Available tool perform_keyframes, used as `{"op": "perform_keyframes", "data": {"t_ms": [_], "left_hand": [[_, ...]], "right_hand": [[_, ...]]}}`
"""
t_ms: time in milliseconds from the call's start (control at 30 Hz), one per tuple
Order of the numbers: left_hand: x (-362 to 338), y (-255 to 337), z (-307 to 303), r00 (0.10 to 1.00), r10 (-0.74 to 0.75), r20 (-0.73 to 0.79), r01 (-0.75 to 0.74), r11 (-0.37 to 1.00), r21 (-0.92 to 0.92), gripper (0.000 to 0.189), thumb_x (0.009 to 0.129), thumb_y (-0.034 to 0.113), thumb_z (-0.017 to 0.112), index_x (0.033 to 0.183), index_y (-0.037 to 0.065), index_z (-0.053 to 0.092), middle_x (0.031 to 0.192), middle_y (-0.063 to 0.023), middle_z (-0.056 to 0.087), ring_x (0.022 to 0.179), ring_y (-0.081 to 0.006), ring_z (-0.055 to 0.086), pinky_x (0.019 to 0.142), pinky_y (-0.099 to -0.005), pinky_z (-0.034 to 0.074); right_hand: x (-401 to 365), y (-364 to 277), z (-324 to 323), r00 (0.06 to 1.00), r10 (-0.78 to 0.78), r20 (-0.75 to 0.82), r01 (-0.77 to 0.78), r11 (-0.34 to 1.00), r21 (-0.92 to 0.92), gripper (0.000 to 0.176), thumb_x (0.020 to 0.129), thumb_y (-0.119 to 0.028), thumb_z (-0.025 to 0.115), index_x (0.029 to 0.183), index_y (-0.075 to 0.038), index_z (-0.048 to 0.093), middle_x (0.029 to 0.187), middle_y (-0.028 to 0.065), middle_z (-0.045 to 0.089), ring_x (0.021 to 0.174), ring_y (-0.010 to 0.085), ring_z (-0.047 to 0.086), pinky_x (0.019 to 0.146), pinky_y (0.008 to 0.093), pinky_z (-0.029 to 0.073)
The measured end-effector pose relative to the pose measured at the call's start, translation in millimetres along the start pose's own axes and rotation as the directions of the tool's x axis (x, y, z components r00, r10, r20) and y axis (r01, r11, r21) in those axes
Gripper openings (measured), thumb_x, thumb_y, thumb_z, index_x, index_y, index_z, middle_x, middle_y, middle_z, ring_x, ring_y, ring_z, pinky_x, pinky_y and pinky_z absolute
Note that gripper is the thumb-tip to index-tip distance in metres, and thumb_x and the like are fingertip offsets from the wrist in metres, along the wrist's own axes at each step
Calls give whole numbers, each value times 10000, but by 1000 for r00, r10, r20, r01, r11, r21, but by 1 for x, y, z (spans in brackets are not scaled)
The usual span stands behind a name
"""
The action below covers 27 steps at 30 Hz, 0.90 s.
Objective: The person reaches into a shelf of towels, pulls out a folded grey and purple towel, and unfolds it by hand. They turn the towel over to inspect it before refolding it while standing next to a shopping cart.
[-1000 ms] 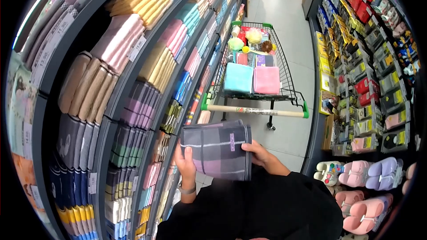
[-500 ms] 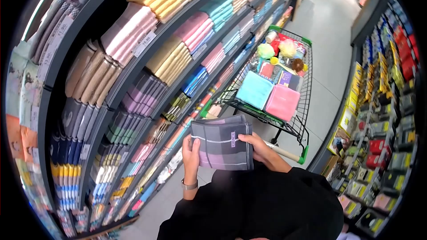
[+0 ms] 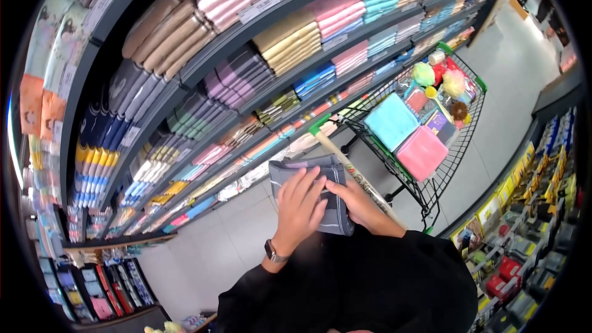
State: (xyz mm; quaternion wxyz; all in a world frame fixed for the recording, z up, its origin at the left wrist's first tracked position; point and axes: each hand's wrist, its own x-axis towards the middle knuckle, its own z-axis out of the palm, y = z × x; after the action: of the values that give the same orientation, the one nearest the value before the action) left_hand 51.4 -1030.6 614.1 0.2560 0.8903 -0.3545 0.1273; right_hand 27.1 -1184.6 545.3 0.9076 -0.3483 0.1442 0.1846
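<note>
A folded dark grey checked towel (image 3: 338,219) with pale stripes is in front of my body. My right hand (image 3: 364,205) grips its right side, with the thumb on top and the other fingers hidden underneath. Across the towel's front face lies my left hand (image 3: 299,206), its fingers stretched out and slightly apart. A watch (image 3: 275,253) is on my left wrist. The left hand covers much of the towel's middle.
Beyond my hands stands a shopping cart (image 3: 394,160) holding a folded light blue item (image 3: 391,121), a pink one (image 3: 422,153) and several small goods. Shelves of folded towels (image 3: 287,40) line the left; hanging packaged goods (image 3: 512,253) are at the right.
My left hand has moved from the towel's left edge onto its front face, fingers now extended. The right hand keeps its grip. The view has turned left, so the cart appears further right.
</note>
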Motion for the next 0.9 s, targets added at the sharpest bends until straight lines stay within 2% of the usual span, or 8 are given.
{"op": "perform_keyframes", "data": {"t_ms": [133,200,300,400,467,600,733,900], "left_hand": [[-25,-31,-6,994,-110,12,108,991,85,539,826,126,648,1346,34,542,1445,-124,500,1349,-342,431,1109,-479,296],[-43,-45,-18,991,-137,-8,137,986,92,544,825,124,644,1350,30,537,1451,-136,493,1355,-345,426,1120,-486,281],[-67,-62,-40,981,-180,-72,186,980,77,544,826,124,643,1350,28,536,1446,-151,493,1355,-355,425,1110,-488,287],[-94,-72,-71,966,-181,-183,187,982,16,519,823,136,655,1327,48,567,1439,-162,496,1351,-361,428,1097,-481,298],[-112,-76,-92,982,-137,-127,146,987,64,400,897,216,583,1260,54,625,1417,-170,518,1339,-360,438,1103,-457,289],[-153,-111,-116,963,-180,-202,202,975,92,377,870,162,607,1233,66,643,1400,-161,534,1330,-356,450,1083,-455,312],[-189,-138,-143,918,-263,-298,265,964,-35,415,821,113,665,1233,68,642,1393,-146,542,1298,-353,487,1064,-467,339],[-227,-155,-167,920,-259,-295,263,964,-27,362,852,126,620,1203,47,652,1361,-169,561,1287,-367,495,1065,-463,332]], "right_hand": [[5,16,22,998,49,31,-47,997,-56,401,956,-310,641,1138,46,618,992,111,686,851,149,675,713,269,549],[12,33,32,991,130,27,-125,983,-134,377,978,-289,605,1208,10,604,1087,97,676,955,145,655,836,297,527],[14,49,61,994,82,71,-73,988,-133,409,962,-310,627,1159,48,607,996,120,684,855,149,672,739,280,545],[21,71,91,991,99,91,-86,987,-134,402,964,-295,624,1176,45,602,1012,117,681,858,150,669,750,281,540],[23,87,113,986,114,119,-92,980,-179,398,966,-292,621,1182,42,603,1019,115,680,866,149,667,757,281,538],[28,120,153,983,145,117,-113,962,-249,395,970,-289,617,1192,38,604,1029,112,678,896,145,661,786,283,531],[31,156,185,977,181,113,-143,949,-283,391,972,-287,616,1195,33,605,1043,111,676,909,141,656,798,287,529],[32,190,221,975,202,97,-163,935,-314,378,978,-282,610,1189,32,603,1050,103,671,912,137,655,800,280,528]]}}
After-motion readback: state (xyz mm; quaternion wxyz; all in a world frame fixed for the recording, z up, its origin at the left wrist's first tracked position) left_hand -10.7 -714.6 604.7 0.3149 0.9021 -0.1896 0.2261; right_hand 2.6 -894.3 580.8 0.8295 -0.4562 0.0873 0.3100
